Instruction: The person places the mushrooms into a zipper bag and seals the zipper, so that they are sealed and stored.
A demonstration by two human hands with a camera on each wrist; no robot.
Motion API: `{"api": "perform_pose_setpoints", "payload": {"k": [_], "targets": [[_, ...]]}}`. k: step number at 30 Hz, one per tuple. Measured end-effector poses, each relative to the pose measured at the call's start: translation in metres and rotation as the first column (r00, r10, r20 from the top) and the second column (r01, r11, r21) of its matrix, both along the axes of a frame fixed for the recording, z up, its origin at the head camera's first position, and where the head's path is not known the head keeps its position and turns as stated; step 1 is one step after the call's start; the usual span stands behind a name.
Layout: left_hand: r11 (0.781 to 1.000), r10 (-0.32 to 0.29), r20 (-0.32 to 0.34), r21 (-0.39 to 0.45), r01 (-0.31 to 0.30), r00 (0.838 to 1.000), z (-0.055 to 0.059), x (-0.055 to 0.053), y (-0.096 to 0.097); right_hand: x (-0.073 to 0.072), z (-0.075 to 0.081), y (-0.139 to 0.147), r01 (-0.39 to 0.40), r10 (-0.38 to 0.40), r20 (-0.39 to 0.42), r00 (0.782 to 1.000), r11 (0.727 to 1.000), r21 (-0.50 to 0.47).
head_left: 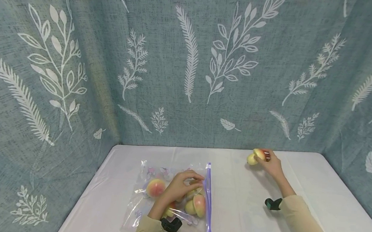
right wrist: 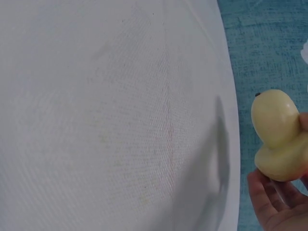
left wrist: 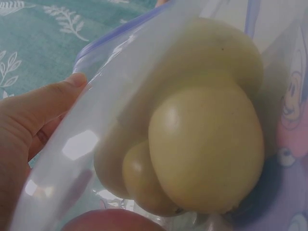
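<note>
A clear zip bag (head_left: 209,209) with a purple zip edge and printed figures lies on the table, its zip side facing right. Several yellow fruits with a red blush (head_left: 156,187) are inside; close up in the left wrist view they look like smooth toy pears (left wrist: 207,149). My left hand (head_left: 180,188) pinches the bag near the zip edge, thumb and fingers on its film. Farther off to the right, my right hand (head_left: 272,164) grips a yellow and red toy pear (head_left: 252,159) near the table's back edge. In the right wrist view, this pear (right wrist: 275,118) shows a dark stem end.
A white cloth covers the table (head_left: 230,214). Behind it and along both sides hangs a blue-green curtain (head_left: 172,122) with white leaf prints. A dark wrist camera (head_left: 272,203) sits at the right sleeve, another (head_left: 171,225) at the left.
</note>
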State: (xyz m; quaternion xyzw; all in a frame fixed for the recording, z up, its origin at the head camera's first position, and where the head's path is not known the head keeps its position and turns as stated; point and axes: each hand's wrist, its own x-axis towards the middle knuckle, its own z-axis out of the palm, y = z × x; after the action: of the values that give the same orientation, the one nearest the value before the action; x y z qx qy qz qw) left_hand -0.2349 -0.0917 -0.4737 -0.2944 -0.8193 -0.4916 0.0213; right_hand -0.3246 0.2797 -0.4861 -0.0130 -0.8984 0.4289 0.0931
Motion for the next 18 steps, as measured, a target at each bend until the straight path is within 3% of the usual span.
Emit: {"api": "perform_pose_setpoints", "payload": {"k": [18], "targets": [[1.0, 0.002, -0.002, -0.002, -0.002, 1.0, 0.0, 0.001, -0.0012, 0.0094, 0.0004, -0.0086, -0.038, 0.038, 0.001, 0.999, 0.998, -0.047]]}}
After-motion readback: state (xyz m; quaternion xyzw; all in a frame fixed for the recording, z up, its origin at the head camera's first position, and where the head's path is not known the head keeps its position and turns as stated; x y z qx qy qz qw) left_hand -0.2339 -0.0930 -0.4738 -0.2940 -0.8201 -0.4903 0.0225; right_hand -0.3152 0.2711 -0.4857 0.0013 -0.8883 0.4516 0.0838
